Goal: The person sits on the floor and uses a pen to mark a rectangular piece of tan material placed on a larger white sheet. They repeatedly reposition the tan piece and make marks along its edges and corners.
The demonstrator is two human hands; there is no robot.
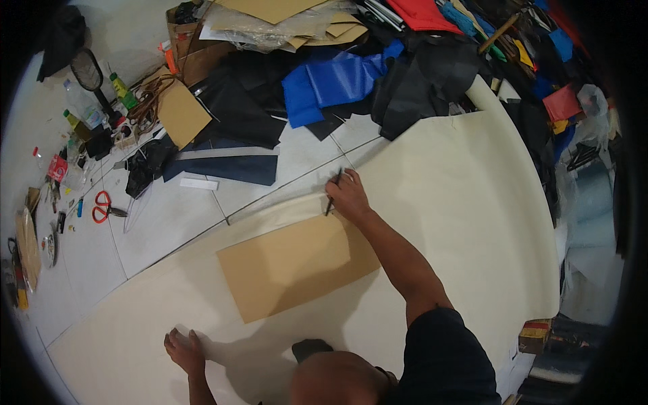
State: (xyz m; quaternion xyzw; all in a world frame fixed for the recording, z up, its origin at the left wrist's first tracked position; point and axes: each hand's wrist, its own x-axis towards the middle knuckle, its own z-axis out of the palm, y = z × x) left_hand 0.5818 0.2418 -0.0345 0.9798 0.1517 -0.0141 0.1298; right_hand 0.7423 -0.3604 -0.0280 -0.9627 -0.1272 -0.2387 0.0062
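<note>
A large cream sheet of material (pixel 466 223) is spread across the tiled floor, its right side curling up into a roll. On it lies a tan rectangular cardboard piece (pixel 297 266), set at a slant. My right hand (pixel 349 194) grips a slim dark pen (pixel 330 204), its lower end at the cardboard's far edge, near the right corner. Away to the left of the cardboard, my left hand (pixel 185 351) rests on the cream sheet, fingers apart and holding nothing. The right forearm shades part of the cardboard.
Orange-handled scissors (pixel 102 206) lie on the tiles at left, near several bottles (pixel 81 104). Dark fabric offcuts (pixel 236 104), a blue piece (pixel 334 84) and more tan card (pixel 182 111) are heaped beyond the sheet. A small box (pixel 534 336) sits at the sheet's right edge.
</note>
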